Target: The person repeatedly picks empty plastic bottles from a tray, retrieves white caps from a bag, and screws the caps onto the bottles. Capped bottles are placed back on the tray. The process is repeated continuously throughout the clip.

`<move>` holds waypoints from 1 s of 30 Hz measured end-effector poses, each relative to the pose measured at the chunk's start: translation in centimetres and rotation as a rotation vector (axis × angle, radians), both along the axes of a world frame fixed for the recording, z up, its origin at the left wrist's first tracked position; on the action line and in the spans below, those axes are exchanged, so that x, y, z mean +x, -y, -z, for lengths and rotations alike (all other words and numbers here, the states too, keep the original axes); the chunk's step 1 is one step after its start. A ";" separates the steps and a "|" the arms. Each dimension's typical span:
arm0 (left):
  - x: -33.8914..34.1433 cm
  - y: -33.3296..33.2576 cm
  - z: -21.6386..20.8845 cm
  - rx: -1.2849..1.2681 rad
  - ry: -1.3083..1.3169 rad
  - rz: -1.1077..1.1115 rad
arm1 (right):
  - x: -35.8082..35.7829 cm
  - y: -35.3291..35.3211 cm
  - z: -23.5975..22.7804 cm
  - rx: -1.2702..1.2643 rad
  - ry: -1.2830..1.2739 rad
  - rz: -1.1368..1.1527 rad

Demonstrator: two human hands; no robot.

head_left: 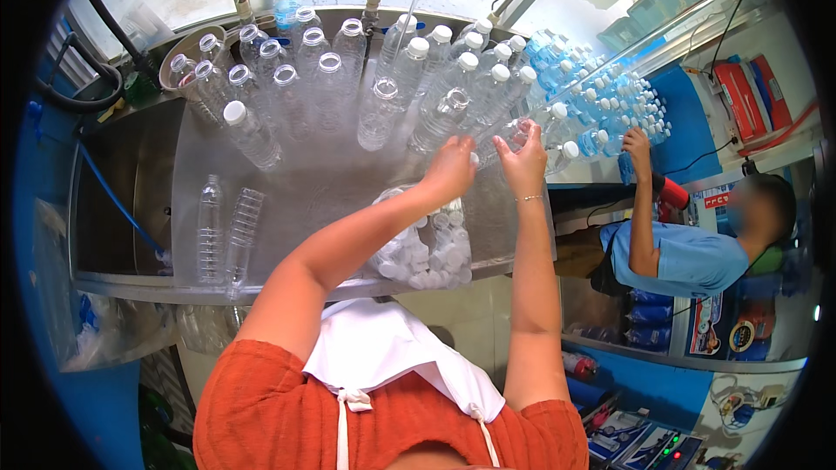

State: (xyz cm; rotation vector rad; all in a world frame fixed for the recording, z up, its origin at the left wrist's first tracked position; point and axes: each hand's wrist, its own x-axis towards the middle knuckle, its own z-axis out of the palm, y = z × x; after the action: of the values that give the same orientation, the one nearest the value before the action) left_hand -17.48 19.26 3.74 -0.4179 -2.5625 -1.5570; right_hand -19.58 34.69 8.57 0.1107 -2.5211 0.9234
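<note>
My left hand [450, 172] is closed, with a small white cap [475, 159] showing at its fingertips. Beside it, my right hand [523, 159] has thumb and fingers around a clear plastic bottle [512, 133], which is partly hidden by the fingers. Below the hands, a heap of white caps [427, 252] lies in a clear bag or tray near the counter's front edge. Ahead of my left hand stand an uncapped bottle [378, 117] and several capped clear bottles [453, 87].
More open bottles [328, 87] fill the back of the metal counter [322, 183]. Two empty bottles [211, 231] lie at left, beside a sink [122, 183]. At right are blue-tinted filled bottles [596, 91] and a person [679, 252] in a blue shirt, one hand by them.
</note>
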 end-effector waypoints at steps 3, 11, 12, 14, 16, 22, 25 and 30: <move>1.8 1.8 -3.5 0.022 -0.511 -0.057 | -0.4 0.4 0.1 0.020 0.013 0.028; -3.5 5.1 -6.6 -0.046 -0.623 -0.239 | 1.1 2.2 -1.0 0.026 -0.087 0.185; -3.6 5.1 -6.4 -0.024 -0.602 -0.232 | 1.6 2.8 -1.3 0.042 -0.130 0.245; -3.8 4.9 -6.1 0.010 -0.542 -0.221 | 2.2 4.1 -2.2 0.027 -0.320 0.140; -3.7 4.8 -5.8 0.039 -0.463 -0.201 | 2.0 5.6 -3.0 0.028 -0.386 -0.046; -1.4 5.1 -2.2 0.249 -0.440 -0.230 | -2.4 9.1 -2.4 0.096 -0.292 -0.446; 0.1 4.6 0.2 0.171 -0.357 -0.303 | -3.0 9.5 -1.6 0.050 -0.306 -0.358; 0.2 5.7 0.3 0.069 -0.265 -0.207 | 0.0 9.3 -2.6 0.013 -0.337 -0.359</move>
State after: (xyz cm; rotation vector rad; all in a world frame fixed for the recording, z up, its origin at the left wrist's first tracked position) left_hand -17.26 13.61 3.49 -0.3156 -2.2660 -1.4094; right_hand -19.60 25.38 11.18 0.6825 -2.2281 0.9295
